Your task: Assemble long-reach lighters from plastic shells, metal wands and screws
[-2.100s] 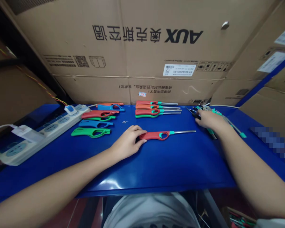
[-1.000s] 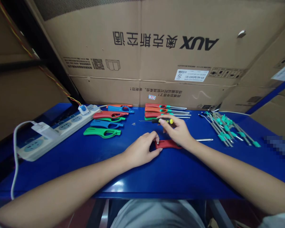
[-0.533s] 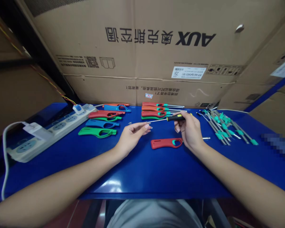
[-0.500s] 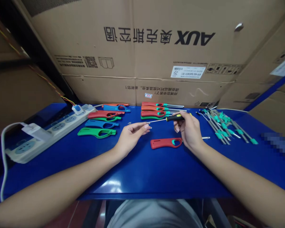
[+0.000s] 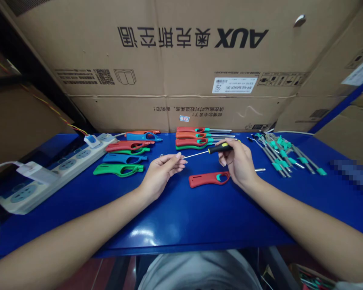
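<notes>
My right hand (image 5: 238, 163) is closed around the black and yellow handle of a screwdriver (image 5: 220, 148), its thin shaft pointing left. The fingers of my left hand (image 5: 159, 177) pinch together at the tip of that shaft; anything small between them is hidden. Below the shaft, a red lighter (image 5: 204, 179) with a green trigger lies on the blue table (image 5: 169, 221), and its metal tube passes behind my right hand. Farther back is a stack of lighters (image 5: 189, 143) with metal tubes. To the left lie several coloured lighter casings (image 5: 116, 169) without tubes.
Several metal tubes with green parts (image 5: 280, 159) form a pile at the right. A white power strip (image 5: 50, 181) with plugs and cables runs along the left. Upright cardboard (image 5: 181, 60) walls off the back. Below the table at right is a box (image 5: 314, 278) of parts.
The view has shifted slightly. My left fingers have closed over the screwdriver's tip, and the shaft now slopes down more to the left. My right hand keeps its hold on the handle.
</notes>
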The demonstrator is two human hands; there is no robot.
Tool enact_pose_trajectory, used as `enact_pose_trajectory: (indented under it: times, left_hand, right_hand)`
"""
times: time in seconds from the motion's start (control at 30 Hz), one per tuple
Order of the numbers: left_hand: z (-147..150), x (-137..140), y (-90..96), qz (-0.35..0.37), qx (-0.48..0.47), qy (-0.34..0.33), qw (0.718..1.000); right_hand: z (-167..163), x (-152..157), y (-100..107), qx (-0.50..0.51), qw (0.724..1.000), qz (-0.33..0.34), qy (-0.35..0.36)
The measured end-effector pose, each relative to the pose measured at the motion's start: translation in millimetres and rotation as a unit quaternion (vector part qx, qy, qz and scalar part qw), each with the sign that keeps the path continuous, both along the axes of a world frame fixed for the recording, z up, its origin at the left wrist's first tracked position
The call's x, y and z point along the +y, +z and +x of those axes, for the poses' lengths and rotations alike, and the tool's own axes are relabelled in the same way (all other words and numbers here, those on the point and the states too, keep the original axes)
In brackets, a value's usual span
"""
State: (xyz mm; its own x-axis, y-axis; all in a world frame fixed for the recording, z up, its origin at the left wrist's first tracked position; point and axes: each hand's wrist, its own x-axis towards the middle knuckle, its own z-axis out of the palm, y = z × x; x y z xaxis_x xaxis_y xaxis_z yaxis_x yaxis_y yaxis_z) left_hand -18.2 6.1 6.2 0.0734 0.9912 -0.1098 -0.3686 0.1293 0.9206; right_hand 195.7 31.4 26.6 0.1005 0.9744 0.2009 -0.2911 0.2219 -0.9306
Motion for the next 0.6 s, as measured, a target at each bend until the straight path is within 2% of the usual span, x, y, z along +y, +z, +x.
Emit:
enact_pose_trajectory:
  times: [0.17,0.4,0.5,0.6]
  left_hand:
    - [0.8,0.5,1.2,-0.046,-0.025,-0.013,0.999]
    - [1.3,0.9,0.3,-0.059,-0.021,-0.027,0.998]
    - [0.3,1.3,0.5,-0.034,-0.008,-0.032,0.999]
    - [-2.2,1.0,1.5,0.042,0.048,-0.028,0.998]
  right_hand:
    - [-0.4,-2.4,0.9,-0.028,0.999,0.014,0.013]
    - [0.5,-1.5,0.4,-0.026,1.000,0.015,0.009]
    - [0.9,-0.5,0.7,-0.016,1.000,0.019,0.005]
    - [1.5,-0.5,2.2,-0.013,1.000,0.018,-0.001]
